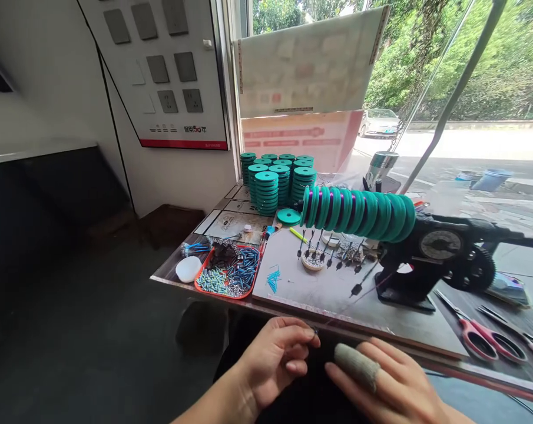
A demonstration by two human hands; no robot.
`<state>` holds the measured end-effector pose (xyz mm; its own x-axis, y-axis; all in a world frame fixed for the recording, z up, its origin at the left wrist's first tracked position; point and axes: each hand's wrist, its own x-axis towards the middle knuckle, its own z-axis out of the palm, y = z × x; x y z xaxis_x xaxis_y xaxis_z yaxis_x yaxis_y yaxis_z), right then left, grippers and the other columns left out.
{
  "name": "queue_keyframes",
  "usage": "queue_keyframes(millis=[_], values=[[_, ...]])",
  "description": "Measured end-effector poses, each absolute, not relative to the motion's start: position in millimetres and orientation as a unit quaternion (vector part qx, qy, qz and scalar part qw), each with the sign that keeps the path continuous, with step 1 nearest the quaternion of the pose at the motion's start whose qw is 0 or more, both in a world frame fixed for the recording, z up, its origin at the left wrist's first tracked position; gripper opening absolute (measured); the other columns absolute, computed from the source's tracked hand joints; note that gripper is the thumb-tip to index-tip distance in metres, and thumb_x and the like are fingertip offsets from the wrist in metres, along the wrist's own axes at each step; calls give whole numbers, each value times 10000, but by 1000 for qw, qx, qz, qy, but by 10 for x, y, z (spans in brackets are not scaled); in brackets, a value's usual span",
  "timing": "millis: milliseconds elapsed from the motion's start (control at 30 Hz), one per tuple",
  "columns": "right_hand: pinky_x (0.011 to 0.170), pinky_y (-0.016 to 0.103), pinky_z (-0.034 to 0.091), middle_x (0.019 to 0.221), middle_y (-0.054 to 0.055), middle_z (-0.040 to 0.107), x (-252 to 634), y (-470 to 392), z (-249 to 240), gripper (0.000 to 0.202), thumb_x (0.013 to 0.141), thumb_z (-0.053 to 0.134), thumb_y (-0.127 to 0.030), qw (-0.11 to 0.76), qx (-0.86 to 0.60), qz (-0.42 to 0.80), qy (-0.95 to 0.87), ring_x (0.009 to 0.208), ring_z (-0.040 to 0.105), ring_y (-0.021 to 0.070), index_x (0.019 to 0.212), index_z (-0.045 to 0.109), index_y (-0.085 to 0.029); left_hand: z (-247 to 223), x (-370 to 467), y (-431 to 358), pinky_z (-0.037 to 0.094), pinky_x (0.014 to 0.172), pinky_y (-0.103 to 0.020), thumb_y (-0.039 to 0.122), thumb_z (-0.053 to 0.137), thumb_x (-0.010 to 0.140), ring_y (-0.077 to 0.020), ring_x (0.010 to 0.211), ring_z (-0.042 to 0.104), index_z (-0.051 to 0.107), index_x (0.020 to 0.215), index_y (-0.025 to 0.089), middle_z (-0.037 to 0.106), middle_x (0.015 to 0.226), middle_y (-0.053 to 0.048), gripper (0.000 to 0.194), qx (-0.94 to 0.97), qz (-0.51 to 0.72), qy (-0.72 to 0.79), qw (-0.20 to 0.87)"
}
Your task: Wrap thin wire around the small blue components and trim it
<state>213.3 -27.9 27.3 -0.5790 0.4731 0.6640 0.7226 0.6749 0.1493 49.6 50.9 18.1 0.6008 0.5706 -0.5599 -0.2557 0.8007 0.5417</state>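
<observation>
In front of the table edge, my left hand (280, 360) is closed, thumb and index fingertip pinched on something small and dark that I cannot make out. To its right is my right hand (394, 383), its fingers stretched out and nothing visible in them. A grey-green cloth sleeve (358, 366) covers one of its fingers. Beyond the hands lies a pale board (310, 294) with small blue tubes (273, 279) on it. A thin pinkish line (383, 284) runs over the board toward the black winding machine (410, 268), which carries a row of green spools (358, 213).
An orange-red tray (229, 295) of small beads and springs stands left, beside a white lid (188, 269). Stacked green spools (267, 193) stand by the window. Black-ended wire pieces (330, 260) hang near a round dish (313, 265). Red-handled scissors (491, 341) lie right.
</observation>
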Motion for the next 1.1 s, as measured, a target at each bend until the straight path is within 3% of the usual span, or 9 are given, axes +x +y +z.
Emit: queue_keyframes(millis=[200, 400, 533, 600, 733, 833, 900, 967, 1100], values=[[513, 291, 404, 556, 3, 604, 2077, -196, 119, 384, 942, 237, -70, 292, -344, -217, -866, 484, 565, 130, 976, 618, -104, 171, 529, 454, 218, 339, -96, 8, 639, 557, -32, 413, 474, 598, 597, 92, 604, 545, -34, 101, 161, 220, 386, 881], [555, 295, 394, 516, -9, 556, 2032, -176, 14, 383, 939, 250, -98, 310, -386, -204, -845, 478, 525, 138, 842, 619, -141, 144, 546, 444, 225, 335, -92, -3, 629, 575, -15, 403, 450, 589, 587, 96, 570, 542, -5, 108, 132, 205, 384, 890], [541, 266, 395, 532, 0, 574, 2087, -227, -88, 340, 949, 288, -156, 356, -405, -137, -831, 485, 516, 130, 900, 624, -151, 118, 538, 412, 212, 342, -91, 25, 643, 576, -6, 408, 416, 591, 607, 102, 560, 562, 2, 99, 138, 193, 378, 895], [535, 228, 405, 595, 5, 617, 2098, -259, -129, 254, 936, 386, -214, 402, -451, -3, -797, 523, 544, 119, 918, 637, -179, 124, 533, 391, 201, 352, -96, 34, 656, 557, 4, 394, 355, 592, 609, 103, 517, 534, 26, 108, 156, 182, 372, 897], [581, 187, 416, 689, 2, 632, 2055, -305, -169, 217, 807, 602, -393, 465, -549, 421, -553, 639, 560, 118, 739, 642, -190, 135, 545, 376, 184, 377, -116, 64, 674, 529, -4, 407, 296, 601, 586, 99, 445, 495, 53, 99, 226, 165, 367, 887], [455, 164, 312, 521, -54, 474, 2013, -332, -253, 337, 665, 691, -497, 458, -508, 626, -375, 472, 393, 64, 697, 592, -176, 137, 567, 397, 177, 387, -146, 84, 663, 542, -20, 424, 306, 601, 545, 104, 482, 529, 33, 65, 310, 168, 369, 860], [405, 167, 231, 459, -86, 355, 1996, -372, -331, 396, 612, 696, -544, 434, -467, 698, -326, 413, 277, 49, 672, 545, -182, 148, 572, 403, 224, 411, -168, 110, 651, 580, -50, 468, 366, 606, 543, 124, 507, 588, 18, 60, 453, 187, 386, 781], [427, 175, 257, 503, -66, 384, 1983, -436, -359, 382, 638, 672, -535, 435, -482, 651, -393, 447, 315, 63, 640, 527, -182, 157, 560, 381, 337, 499, -201, 132, 628, 643, -99, 580, 460, 622, 574, 148, 530, 682, -5, 72, 631, 228, 392, 629], [489, 179, 307, 601, -14, 480, 1948, -486, -53, 299, 833, 504, -323, 398, -536, 289, -687, 535, 397, 89, 569, 537, -185, 53, 492, 274, 445, 672, -264, 98, 512, 759, -168, 740, 550, 673, 712, 167, 557, 814, -72, 181, 812, 346, 320, 344]])
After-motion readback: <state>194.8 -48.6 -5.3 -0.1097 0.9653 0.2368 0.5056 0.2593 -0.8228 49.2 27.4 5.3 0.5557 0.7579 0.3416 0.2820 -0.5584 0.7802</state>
